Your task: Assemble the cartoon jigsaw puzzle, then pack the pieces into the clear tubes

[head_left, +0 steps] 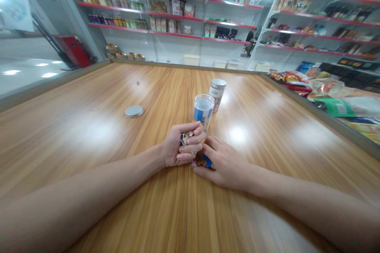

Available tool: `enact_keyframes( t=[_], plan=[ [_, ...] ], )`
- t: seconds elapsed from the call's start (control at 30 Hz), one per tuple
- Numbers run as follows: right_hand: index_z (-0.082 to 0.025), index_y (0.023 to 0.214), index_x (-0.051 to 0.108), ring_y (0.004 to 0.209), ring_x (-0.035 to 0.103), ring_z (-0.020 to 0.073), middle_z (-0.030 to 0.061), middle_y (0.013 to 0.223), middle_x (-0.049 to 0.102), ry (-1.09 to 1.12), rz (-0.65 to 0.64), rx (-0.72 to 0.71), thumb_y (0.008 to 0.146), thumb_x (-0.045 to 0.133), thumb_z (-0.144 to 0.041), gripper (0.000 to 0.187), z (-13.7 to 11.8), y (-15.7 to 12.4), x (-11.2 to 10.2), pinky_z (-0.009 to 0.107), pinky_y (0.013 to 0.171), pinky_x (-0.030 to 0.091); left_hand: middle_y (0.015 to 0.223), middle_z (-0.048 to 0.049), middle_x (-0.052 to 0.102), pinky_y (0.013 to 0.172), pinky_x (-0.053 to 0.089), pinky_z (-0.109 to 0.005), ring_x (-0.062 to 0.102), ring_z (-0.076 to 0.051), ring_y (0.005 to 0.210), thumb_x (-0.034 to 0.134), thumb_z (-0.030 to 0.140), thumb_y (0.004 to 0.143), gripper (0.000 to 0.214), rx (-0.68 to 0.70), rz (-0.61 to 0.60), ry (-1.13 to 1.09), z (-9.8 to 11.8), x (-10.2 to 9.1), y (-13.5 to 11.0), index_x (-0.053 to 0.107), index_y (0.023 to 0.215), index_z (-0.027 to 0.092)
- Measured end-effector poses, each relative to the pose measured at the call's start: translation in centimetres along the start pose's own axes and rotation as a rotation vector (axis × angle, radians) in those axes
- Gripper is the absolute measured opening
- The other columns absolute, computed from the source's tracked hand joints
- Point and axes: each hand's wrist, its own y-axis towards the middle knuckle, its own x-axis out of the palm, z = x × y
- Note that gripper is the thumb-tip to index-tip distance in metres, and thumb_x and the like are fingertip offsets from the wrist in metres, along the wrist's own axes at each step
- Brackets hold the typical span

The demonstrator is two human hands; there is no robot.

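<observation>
My left hand [184, 145] is closed round a bunch of small flat pieces that look like jigsaw puzzle pieces [187, 137]. Beside it, my right hand [223, 163] curls its fingers and thumb over more puzzle pieces [208, 161], some blue, lying on the tabletop. Just beyond both hands stands an open clear canister [203, 111] with a blue printed label; the left fingertips overlap its lower part, and touching cannot be made out. A second canister [217, 94], upright with a silver lid on, is right behind it.
A round silver lid [134, 111] lies on the wooden table [97, 174] to the left. Farther back is a tiny object [138, 83], too small to name. Bagged goods [335, 95] line the right edge. Stocked shelves [175, 16] and a distant person [251, 39] are beyond.
</observation>
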Motion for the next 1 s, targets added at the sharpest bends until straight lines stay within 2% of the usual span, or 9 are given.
enact_keyframes(
  t=[0.17, 0.43, 0.6, 0.73, 0.87, 0.93, 1.0],
  plan=[
    [-0.017, 0.115, 0.059, 0.11, 0.056, 0.0281, 0.0132, 0.114, 0.061, 0.025, 0.037, -0.012, 0.094, 0.059, -0.04, 0.031, 0.1, 0.2, 0.2, 0.048, 0.094, 0.05, 0.058, 0.0055, 0.031, 0.022, 0.025, -0.011, 0.013, -0.005, 0.034, 0.031, 0.029, 0.103, 0.038, 0.01, -0.003, -0.003, 0.0, -0.2, 0.1, 0.049, 0.072, 0.016],
    [-0.014, 0.107, 0.06, 0.104, 0.056, 0.0279, 0.0131, 0.105, 0.064, 0.007, 0.022, -0.021, 0.096, 0.055, -0.038, 0.027, -0.1, 0.3, 0.4, 0.048, 0.093, 0.05, 0.057, 0.0051, 0.032, 0.022, 0.026, -0.011, 0.011, -0.005, 0.035, 0.028, 0.03, 0.104, 0.042, 0.007, -0.019, -0.003, 0.0, -0.3, 0.1, 0.05, 0.072, 0.016],
    [-0.017, 0.106, 0.062, 0.101, 0.056, 0.0254, 0.0114, 0.105, 0.061, 0.091, 0.03, -0.047, 0.094, 0.058, -0.039, 0.025, 0.2, 0.1, -0.2, 0.044, 0.092, 0.049, 0.057, 0.0054, 0.032, 0.022, 0.028, -0.011, 0.01, -0.005, 0.035, 0.029, 0.03, 0.104, 0.041, 0.01, -0.017, -0.014, 0.1, -0.3, 0.1, 0.05, 0.072, 0.016],
    [-0.017, 0.112, 0.063, 0.104, 0.053, 0.0265, 0.0122, 0.112, 0.057, 0.141, -0.025, -0.167, 0.085, 0.066, -0.049, 0.042, 0.6, -0.1, -1.2, 0.045, 0.093, 0.047, 0.057, 0.0055, 0.032, 0.022, 0.028, -0.011, 0.008, -0.006, 0.036, 0.029, 0.029, 0.104, 0.041, 0.016, -0.031, -0.023, 0.2, -0.5, 0.0, 0.049, 0.072, 0.016],
    [-0.017, 0.12, 0.062, 0.108, 0.049, 0.0307, 0.0146, 0.118, 0.053, 0.043, -0.116, -0.258, 0.079, 0.067, -0.068, 0.066, 0.7, -0.1, -1.4, 0.05, 0.096, 0.044, 0.056, 0.0058, 0.033, 0.023, 0.029, -0.011, 0.007, -0.006, 0.037, 0.03, 0.03, 0.104, 0.04, 0.028, -0.038, -0.028, 0.2, -0.7, 0.1, 0.05, 0.073, 0.016],
    [-0.017, 0.119, 0.061, 0.107, 0.049, 0.0304, 0.0148, 0.118, 0.053, 0.006, -0.12, -0.255, 0.081, 0.065, -0.068, 0.064, 0.7, -0.1, -1.2, 0.05, 0.096, 0.044, 0.057, 0.0058, 0.033, 0.022, 0.029, -0.012, 0.006, -0.006, 0.037, 0.029, 0.03, 0.104, 0.041, 0.033, -0.034, -0.026, 0.2, -0.8, 0.1, 0.05, 0.072, 0.015],
    [-0.017, 0.114, 0.061, 0.105, 0.049, 0.0289, 0.014, 0.114, 0.055, -0.014, -0.117, -0.232, 0.085, 0.063, -0.064, 0.055, 0.6, 0.0, -0.9, 0.048, 0.094, 0.045, 0.057, 0.0057, 0.034, 0.022, 0.029, -0.012, 0.006, -0.006, 0.037, 0.029, 0.03, 0.104, 0.041, 0.043, -0.029, -0.024, 0.2, -0.8, 0.1, 0.049, 0.072, 0.015]
  ],
)
